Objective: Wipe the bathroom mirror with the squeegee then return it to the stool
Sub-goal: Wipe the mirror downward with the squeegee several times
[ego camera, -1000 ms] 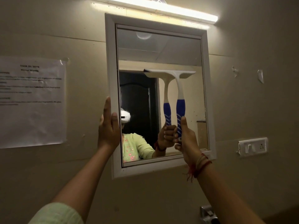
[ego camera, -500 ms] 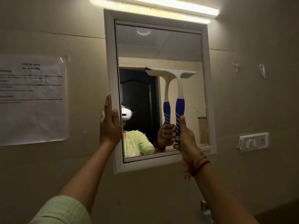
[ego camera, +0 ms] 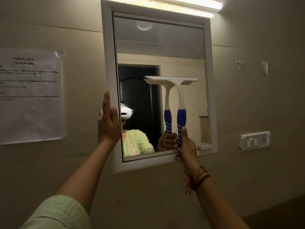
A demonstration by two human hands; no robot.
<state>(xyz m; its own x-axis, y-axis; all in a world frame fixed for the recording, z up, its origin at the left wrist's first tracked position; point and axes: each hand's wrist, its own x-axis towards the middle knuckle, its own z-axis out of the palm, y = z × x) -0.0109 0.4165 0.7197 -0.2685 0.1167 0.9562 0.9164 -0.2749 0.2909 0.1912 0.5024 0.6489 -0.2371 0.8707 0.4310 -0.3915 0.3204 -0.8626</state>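
Observation:
A white-framed mirror point(ego camera: 208, 66) hangs on the beige wall. My right hand point(ego camera: 185, 146) grips the blue end of a white-and-blue squeegee point(ego camera: 181, 103), held upright with its wide blade against the glass about halfway down the right half. The glass shows the squeegee's reflection just left of it. My left hand point(ego camera: 108, 121) lies flat with straight fingers on the frame's left side. The stool is out of view.
A printed paper sheet point(ego camera: 30, 96) is taped to the wall left of the mirror. A white switch and socket plate point(ego camera: 255, 140) sits to the right. A lit tube light point(ego camera: 189, 4) runs above the frame.
The squeegee's blade has slid down the glass from the upper part to about mid-height, my right hand going down with it. My left hand keeps its place on the frame.

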